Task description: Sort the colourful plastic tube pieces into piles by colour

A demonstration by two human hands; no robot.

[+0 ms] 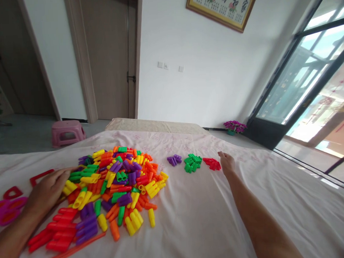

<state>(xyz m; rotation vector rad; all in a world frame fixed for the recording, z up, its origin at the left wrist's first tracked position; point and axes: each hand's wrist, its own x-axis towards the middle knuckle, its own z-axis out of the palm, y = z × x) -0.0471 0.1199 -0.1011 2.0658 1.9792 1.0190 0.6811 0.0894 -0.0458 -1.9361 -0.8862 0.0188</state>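
My left hand (pixel 50 185) lies against the left side of a big heap of plastic bullet-shaped building pieces (pixel 111 185) in red, orange, yellow, green and purple. Its fingers stretch out over the heap's edge near some green pieces (pixel 85 171); nothing shows in its grasp. Further right, my right hand (pixel 227 162) is closed beside a small red pile (pixel 212 163). Whatever its curled fingers hold, if anything, is hidden. Left of that pile sit a green pile (pixel 193 163) and a smaller purple pile (pixel 174 159), each of one colour.
Flat red frame shapes (pixel 13 193) and a magenta piece with orange parts (pixel 10 211) lie left. Thin orange sticks (pixel 71 252) lie in front on the pale cloth (pixel 193 219). Beyond are a pink stool (pixel 68 132), a door (pixel 108 55) and a potted plant (pixel 234 127).
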